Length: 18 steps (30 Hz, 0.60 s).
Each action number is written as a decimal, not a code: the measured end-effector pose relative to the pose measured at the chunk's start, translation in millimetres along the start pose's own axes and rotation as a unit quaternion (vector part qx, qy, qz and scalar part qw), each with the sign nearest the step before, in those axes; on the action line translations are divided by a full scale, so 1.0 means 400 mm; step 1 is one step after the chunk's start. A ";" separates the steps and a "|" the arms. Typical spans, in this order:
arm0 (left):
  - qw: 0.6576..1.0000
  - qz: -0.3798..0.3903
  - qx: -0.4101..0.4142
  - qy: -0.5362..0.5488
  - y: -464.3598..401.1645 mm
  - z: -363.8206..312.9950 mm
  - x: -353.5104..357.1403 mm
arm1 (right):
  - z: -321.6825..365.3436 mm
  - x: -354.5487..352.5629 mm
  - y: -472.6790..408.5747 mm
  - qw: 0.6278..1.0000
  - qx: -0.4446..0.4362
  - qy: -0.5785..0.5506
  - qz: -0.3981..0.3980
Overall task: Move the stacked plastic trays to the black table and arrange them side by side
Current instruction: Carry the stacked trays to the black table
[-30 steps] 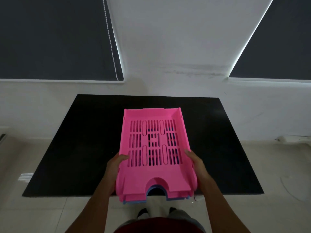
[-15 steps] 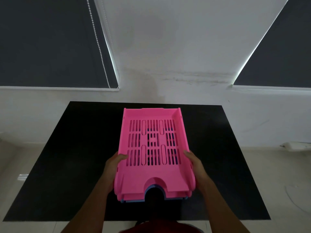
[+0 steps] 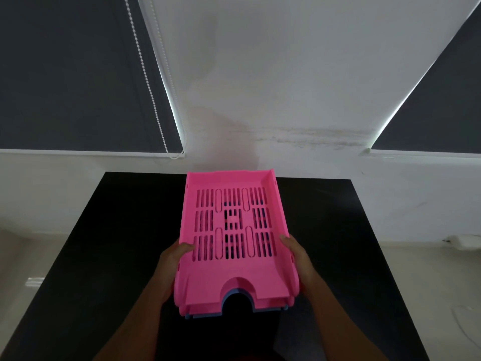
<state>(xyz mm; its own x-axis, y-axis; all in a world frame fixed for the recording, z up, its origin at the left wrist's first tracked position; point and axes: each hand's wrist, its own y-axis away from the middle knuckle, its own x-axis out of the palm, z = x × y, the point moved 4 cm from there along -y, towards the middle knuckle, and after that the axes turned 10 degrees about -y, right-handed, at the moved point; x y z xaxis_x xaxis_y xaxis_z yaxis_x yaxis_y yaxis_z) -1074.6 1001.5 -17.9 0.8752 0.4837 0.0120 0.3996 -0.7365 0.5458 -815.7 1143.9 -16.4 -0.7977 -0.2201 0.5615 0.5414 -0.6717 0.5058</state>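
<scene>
I hold a stack of plastic trays over the middle of the black table (image 3: 338,230). The top tray is a pink slotted tray (image 3: 234,272); a second pink edge and a blue tray (image 3: 208,316) show under its near end. My left hand (image 3: 173,261) grips the stack's left side with the thumb over the rim. My right hand (image 3: 295,254) grips the right side the same way. I cannot tell whether the stack touches the table.
A white wall stands right behind the table's far edge. Two dark window blinds hang at upper left and upper right, the left one with a bead chain (image 3: 145,82). Pale floor shows on both sides, with a white object (image 3: 466,242) at the right.
The table has come closer and now fills the lower view. The tray stack, held the same way in both hands, now sits further over the table's middle.
</scene>
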 end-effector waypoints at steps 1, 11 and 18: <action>1.000 -0.004 0.005 -0.003 -0.001 -0.004 0.002 | 0.002 0.002 -0.001 1.000 0.001 0.000 0.004; 0.991 -0.034 0.094 -0.089 0.039 -0.068 0.013 | 0.031 0.014 0.029 0.989 -0.106 0.102 -0.031; 0.979 -0.060 0.126 -0.147 0.078 -0.089 0.043 | 0.082 0.027 0.080 0.973 -0.139 0.177 -0.044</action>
<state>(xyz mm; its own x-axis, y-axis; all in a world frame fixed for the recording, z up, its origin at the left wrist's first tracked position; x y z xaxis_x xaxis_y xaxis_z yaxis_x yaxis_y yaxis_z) -1056.9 1003.6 29.4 0.8439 0.4435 -0.3018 0.5262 -0.7939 0.3047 -798.1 1143.3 27.5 -0.9056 -0.3510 0.2381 0.4141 -0.8531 0.3173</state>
